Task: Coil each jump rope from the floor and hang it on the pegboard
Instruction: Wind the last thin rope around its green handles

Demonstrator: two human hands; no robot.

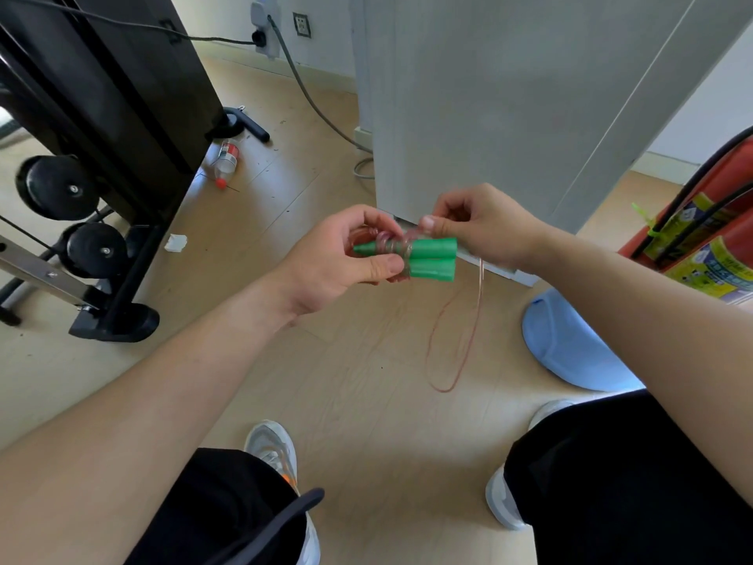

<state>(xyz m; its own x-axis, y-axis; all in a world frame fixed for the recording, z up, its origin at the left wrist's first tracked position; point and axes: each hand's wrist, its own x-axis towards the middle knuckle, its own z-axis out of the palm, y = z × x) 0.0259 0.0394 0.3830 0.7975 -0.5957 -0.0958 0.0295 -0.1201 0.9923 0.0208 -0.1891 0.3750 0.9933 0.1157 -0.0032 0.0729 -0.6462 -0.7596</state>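
A jump rope with two green handles (pixel 432 258) is held at chest height over the wooden floor. The handles lie side by side, and several turns of its thin pinkish cord (pixel 389 245) are wound around them. My left hand (pixel 346 258) grips the narrow ends of the handles and the wound cord. My right hand (pixel 485 226) pinches the cord just above the handles. A loose loop of cord (pixel 452 344) hangs down from the right hand toward the floor. No pegboard is in view.
A black weight machine (pixel 102 157) with pulleys stands at the left. A grey cabinet (pixel 509 95) rises straight ahead. Red fire extinguishers (pixel 701 246) stand at the right, a light blue object (pixel 570 344) beside them. A small bottle (pixel 226 159) lies on the floor.
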